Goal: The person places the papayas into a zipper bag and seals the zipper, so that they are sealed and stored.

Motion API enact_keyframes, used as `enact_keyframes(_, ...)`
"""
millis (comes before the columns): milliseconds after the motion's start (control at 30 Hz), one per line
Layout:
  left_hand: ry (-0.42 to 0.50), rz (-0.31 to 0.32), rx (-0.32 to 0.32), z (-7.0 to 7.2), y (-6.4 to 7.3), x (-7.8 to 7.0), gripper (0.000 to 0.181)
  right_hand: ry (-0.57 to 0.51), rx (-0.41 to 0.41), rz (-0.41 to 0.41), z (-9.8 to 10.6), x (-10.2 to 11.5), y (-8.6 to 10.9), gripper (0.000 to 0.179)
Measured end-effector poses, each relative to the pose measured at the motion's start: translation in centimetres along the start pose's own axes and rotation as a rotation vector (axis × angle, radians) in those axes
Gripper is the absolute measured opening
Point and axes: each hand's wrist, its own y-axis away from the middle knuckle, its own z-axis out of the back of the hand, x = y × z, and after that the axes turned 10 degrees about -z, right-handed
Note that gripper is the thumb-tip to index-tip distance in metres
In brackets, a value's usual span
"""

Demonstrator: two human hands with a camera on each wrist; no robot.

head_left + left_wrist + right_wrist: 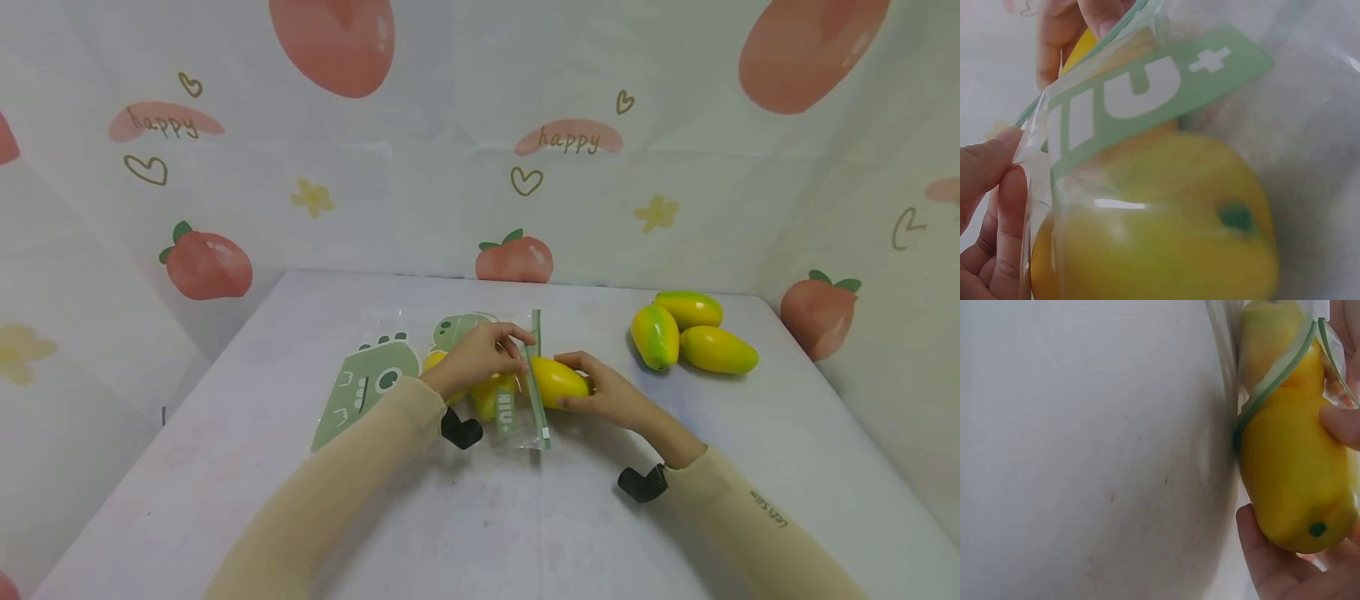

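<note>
A clear zip bag [367,375] with green cartoon prints lies on the table, its green-edged mouth facing right. My left hand [480,358] pinches the film near the mouth, as the left wrist view shows at the thumb [988,165]. Inside the bag are yellow mangoes [1166,237], seen through the film. With my right hand [611,396] I grip another yellow mango [558,382] by its outer end, thumb and fingers on opposite sides. In the right wrist view its inner end sits between the green edges of the mouth, against a mango [1272,350] in the bag.
Three yellow-green mangoes, including the nearest one [656,337], lie together at the back right of the white table [480,517]. A fruit-patterned cloth [420,192] hangs behind the table. Black wrist mounts [461,429] hang below both hands.
</note>
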Motion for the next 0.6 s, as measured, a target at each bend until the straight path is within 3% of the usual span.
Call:
enact_keyframes(300, -0.035, -0.007, 0.007, 0.02, -0.13, -0.17, 0.035, -0.068, 0.064, 0.077, -0.37, 0.10, -0.05, 0.058)
enact_keyframes(467, -0.006, -0.011, 0.015, 0.16, -0.01, -0.34, 0.036, -0.056, 0.102, 0.129, -0.29, 0.15, -0.20, 0.059)
enact_keyframes(600, 0.025, -0.014, 0.017, 0.18, 0.02, -0.31, 0.035, -0.048, 0.108, 0.119, -0.35, 0.00, -0.34, 0.057)
